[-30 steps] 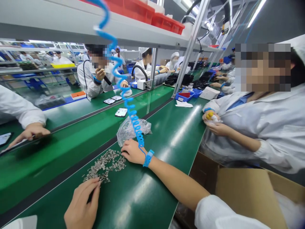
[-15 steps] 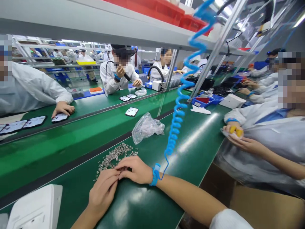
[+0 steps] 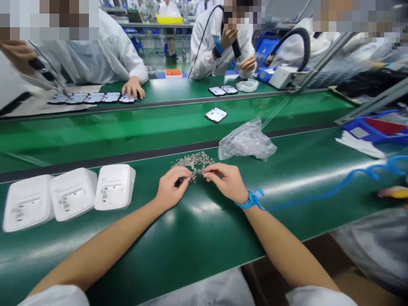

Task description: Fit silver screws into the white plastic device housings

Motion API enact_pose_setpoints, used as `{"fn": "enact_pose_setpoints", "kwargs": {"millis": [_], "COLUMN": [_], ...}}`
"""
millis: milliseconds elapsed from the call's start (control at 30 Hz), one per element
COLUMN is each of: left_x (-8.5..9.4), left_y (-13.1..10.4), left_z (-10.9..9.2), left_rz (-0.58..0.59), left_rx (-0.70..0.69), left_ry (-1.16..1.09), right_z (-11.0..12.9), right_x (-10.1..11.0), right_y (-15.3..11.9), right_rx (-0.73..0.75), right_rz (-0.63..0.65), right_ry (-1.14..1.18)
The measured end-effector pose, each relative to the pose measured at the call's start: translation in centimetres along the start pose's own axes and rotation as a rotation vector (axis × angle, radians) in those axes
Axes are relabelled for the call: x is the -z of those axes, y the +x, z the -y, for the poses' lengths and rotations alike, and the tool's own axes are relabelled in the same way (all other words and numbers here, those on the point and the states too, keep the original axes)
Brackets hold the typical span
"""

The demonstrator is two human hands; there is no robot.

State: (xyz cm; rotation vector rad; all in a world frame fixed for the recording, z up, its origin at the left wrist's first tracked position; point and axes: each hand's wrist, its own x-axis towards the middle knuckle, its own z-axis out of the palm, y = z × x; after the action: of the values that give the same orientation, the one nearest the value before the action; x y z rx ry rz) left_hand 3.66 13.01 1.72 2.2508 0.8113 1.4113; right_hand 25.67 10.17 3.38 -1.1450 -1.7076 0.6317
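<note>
A loose pile of small silvery metal pieces (image 3: 194, 160) lies on the green bench. At the pile's near left edge is my left hand (image 3: 172, 187), thumb and forefinger closed in a pinch. My right hand (image 3: 227, 180) pinches at the near right edge, its fingertips a short gap from the left ones. Whatever either pinch holds is too small to make out. A blue wrist strap (image 3: 250, 199) with a coiled cord circles my right wrist. Just behind the pile, to the right, rests a crumpled clear plastic bag (image 3: 247, 142).
Three white plastic housings (image 3: 114, 187) stand in a row at left. Beyond runs a green conveyor (image 3: 153, 123) carrying one white-faced plate (image 3: 216, 114). Co-workers sit across it, one with a hand (image 3: 134, 87) on a similar plate. A blue bin (image 3: 376, 127) is at right.
My view has swung left and down, bringing all the white housings into sight. My hands, touching each other before, are now apart at the pile's near edge.
</note>
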Motion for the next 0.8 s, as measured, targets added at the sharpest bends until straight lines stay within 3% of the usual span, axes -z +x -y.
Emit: {"fn": "enact_pose_setpoints", "kwargs": {"millis": [100, 200, 333, 633, 800], "left_x": [0.1, 0.1, 0.0, 0.1, 0.0], "left_y": [0.1, 0.1, 0.1, 0.1, 0.1], "left_z": [0.1, 0.3, 0.4, 0.5, 0.5], "left_rz": [-0.009, -0.018, -0.036, -0.023, -0.02], "left_rx": [0.019, 0.032, 0.063, 0.075, 0.085], "left_ry": [-0.003, 0.017, 0.074, 0.047, 0.042], "right_z": [-0.7, -2.1, -3.9, -5.8, -4.9], "right_x": [2.6, 5.3, 7.0, 5.5, 4.4], "right_y": [0.8, 1.4, 1.7, 1.5, 1.4], "right_rx": [0.078, 0.062, -0.01, -0.033, 0.095], "right_rz": [-0.104, -0.172, -0.066, 0.116, 0.075], "right_ry": [-0.221, -0.324, -0.417, -0.65, -0.609]}}
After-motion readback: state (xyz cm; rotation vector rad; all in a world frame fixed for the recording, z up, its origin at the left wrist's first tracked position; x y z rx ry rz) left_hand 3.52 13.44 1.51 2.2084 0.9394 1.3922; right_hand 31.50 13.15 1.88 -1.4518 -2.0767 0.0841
